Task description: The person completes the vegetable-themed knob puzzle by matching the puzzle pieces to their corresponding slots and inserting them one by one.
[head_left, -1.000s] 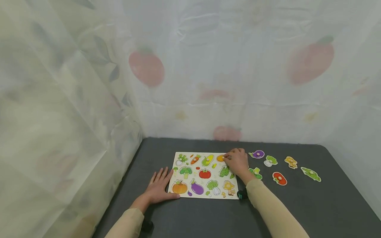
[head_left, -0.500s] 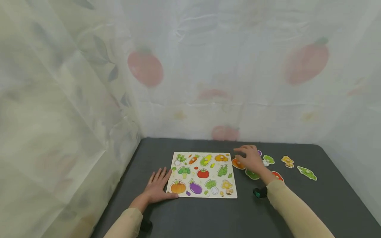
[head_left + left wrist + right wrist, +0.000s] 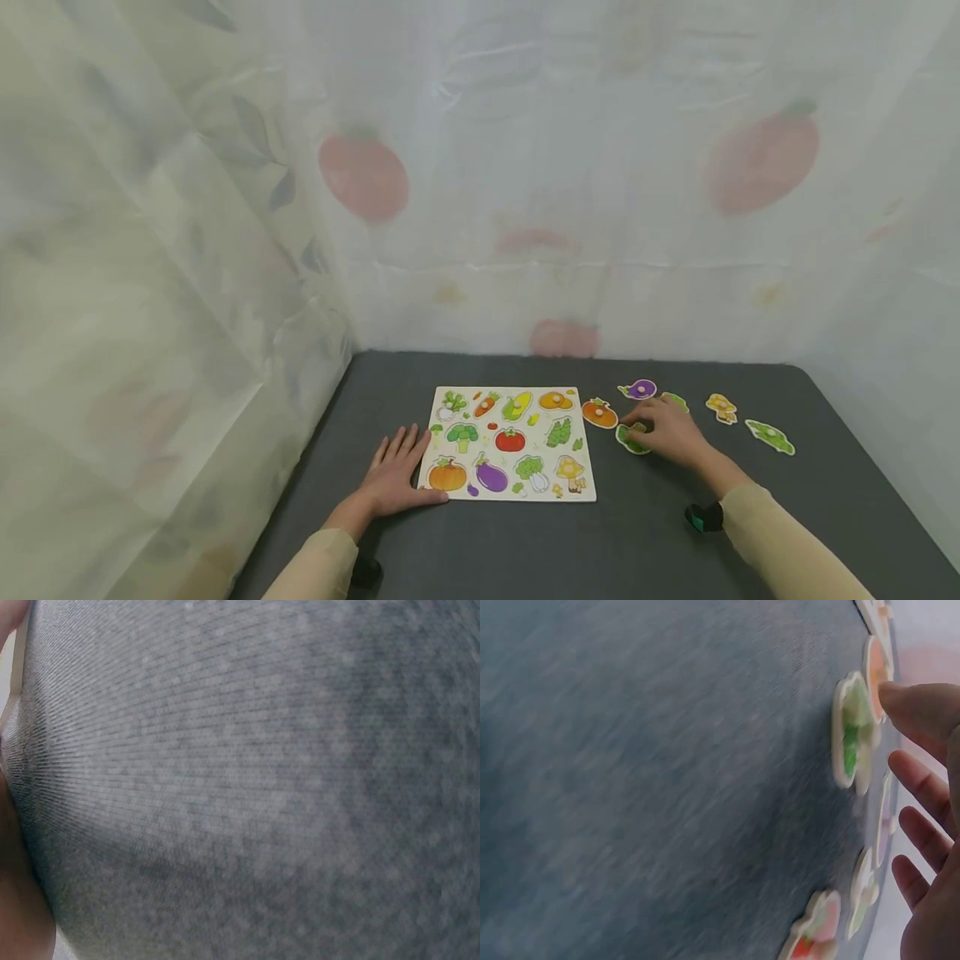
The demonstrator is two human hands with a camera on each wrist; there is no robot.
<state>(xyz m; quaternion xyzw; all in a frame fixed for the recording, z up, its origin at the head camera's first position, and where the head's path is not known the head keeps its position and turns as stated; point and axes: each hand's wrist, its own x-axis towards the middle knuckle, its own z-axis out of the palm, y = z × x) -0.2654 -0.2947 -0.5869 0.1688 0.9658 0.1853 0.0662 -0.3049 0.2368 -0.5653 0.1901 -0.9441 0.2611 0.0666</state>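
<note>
A white puzzle board [image 3: 534, 490] printed with vegetables lies on the table. My left hand [image 3: 397, 479] lies flat with spread fingers along its left side, thumb at the lower left corner. Knobbed pieces sit in the board's top row, among them the yellow-orange potato piece [image 3: 556, 401]. My right hand [image 3: 675, 432] hovers over the loose broccoli piece [image 3: 628, 440], thumb and fingertips close above it. Its fingers [image 3: 922, 787] are loosely bent and apart, with nothing between them in the right wrist view. The pumpkin piece [image 3: 600, 413] lies beside the board's right edge.
Behind my right hand are an eggplant piece [image 3: 640, 389] and a partly hidden green-topped piece [image 3: 677, 402]. Farther right lie a mushroom piece [image 3: 722, 408] and a pea pod piece [image 3: 770, 437]. A red piece [image 3: 817, 930] shows in the right wrist view. Curtains [image 3: 465, 317] border the table.
My right hand has let go of the potato piece at the board's top right and moved right and nearer, over the broccoli piece. The left hand has stayed in place.
</note>
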